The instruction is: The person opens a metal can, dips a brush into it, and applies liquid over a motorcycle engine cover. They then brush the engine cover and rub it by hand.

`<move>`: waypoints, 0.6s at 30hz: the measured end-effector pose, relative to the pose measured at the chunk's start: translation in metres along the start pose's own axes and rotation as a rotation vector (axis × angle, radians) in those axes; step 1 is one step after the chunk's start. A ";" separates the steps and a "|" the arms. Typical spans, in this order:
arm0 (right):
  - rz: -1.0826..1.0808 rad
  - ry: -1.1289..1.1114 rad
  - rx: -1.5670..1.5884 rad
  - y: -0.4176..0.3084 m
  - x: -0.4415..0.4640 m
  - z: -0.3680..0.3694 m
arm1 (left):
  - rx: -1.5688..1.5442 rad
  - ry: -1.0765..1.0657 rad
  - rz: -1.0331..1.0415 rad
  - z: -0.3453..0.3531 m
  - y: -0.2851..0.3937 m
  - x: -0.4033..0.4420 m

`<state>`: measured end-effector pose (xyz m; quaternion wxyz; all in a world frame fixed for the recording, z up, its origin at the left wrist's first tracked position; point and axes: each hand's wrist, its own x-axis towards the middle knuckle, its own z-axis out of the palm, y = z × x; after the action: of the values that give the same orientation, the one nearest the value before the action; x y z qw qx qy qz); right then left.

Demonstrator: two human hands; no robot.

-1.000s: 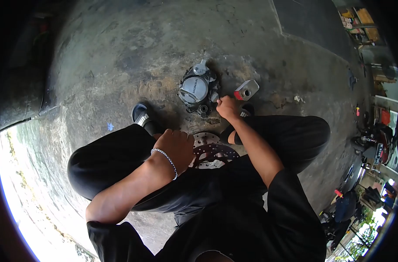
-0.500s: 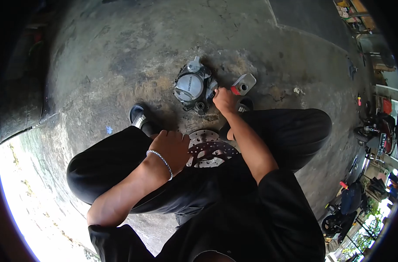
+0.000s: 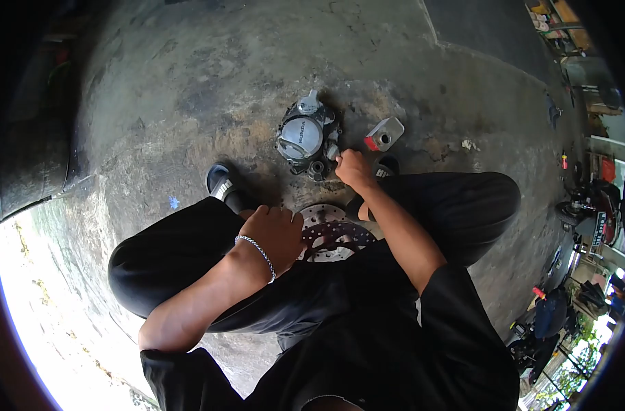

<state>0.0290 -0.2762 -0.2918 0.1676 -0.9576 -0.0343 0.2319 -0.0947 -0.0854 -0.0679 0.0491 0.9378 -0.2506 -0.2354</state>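
A round grey engine cover marked HONDA (image 3: 301,136) lies on the concrete floor in front of me. My right hand (image 3: 353,168) is closed at the cover's lower right edge; what its fingers pinch is too small to make out. My left hand (image 3: 275,236), with a braided bracelet at the wrist, is curled over my left knee side, beside the perforated brake discs (image 3: 336,236). Its fingertips are hidden. The discs lie between my legs, partly covered by my clothing. A metal can with a red end (image 3: 385,134) is on the floor right of the cover.
My sandalled feet (image 3: 221,179) rest on either side of the discs. A parked motorcycle (image 3: 593,212) is at the far right, with another dark one (image 3: 542,329) below it. A crumpled scrap (image 3: 469,145) lies on the floor to the right.
My right hand has stayed by the cover's edge, shifting slightly up and then back down. My left hand has barely moved. The view has shifted a little.
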 end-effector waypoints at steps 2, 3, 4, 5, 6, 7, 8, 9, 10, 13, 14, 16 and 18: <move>0.032 -0.015 -0.006 -0.001 0.002 -0.005 | 0.020 -0.030 -0.012 -0.001 -0.001 0.000; 0.051 -0.030 -0.009 -0.001 0.001 -0.005 | 0.026 -0.052 -0.018 0.000 -0.001 -0.001; 0.054 -0.035 -0.010 0.001 -0.001 0.001 | 0.022 -0.056 -0.016 0.002 0.000 -0.001; 0.034 -0.009 -0.001 0.002 -0.001 0.007 | 0.004 -0.039 -0.020 0.003 0.002 0.001; 0.014 0.014 0.012 0.001 -0.002 0.015 | -0.012 -0.027 -0.026 0.004 0.003 0.001; 0.003 0.040 0.028 0.001 -0.007 0.022 | -0.026 -0.017 -0.022 0.004 0.004 0.000; -0.014 0.076 0.042 0.001 -0.006 0.024 | -0.034 0.004 -0.020 0.003 0.003 0.001; -0.017 0.087 0.039 0.001 -0.004 0.019 | -0.030 0.015 -0.020 0.001 0.002 0.002; -0.032 0.012 -0.011 0.004 -0.008 0.014 | -0.023 0.006 -0.010 0.001 0.002 0.002; -0.082 -0.221 -0.148 0.006 -0.022 0.003 | 0.002 -0.035 0.012 0.004 0.000 -0.002; -0.105 -0.276 -0.183 0.002 -0.024 -0.005 | 0.005 -0.038 0.010 0.004 0.000 -0.003; -0.131 -0.334 -0.213 0.004 -0.027 -0.016 | -0.013 -0.045 0.001 0.003 0.002 -0.003; -0.132 -0.389 -0.328 0.014 -0.022 -0.026 | -0.024 -0.036 -0.004 0.000 0.000 0.001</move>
<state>0.0207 -0.3004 -0.2654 0.0152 -0.9051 -0.1655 0.3914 -0.0938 -0.0854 -0.0682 0.0555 0.9332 -0.2464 -0.2554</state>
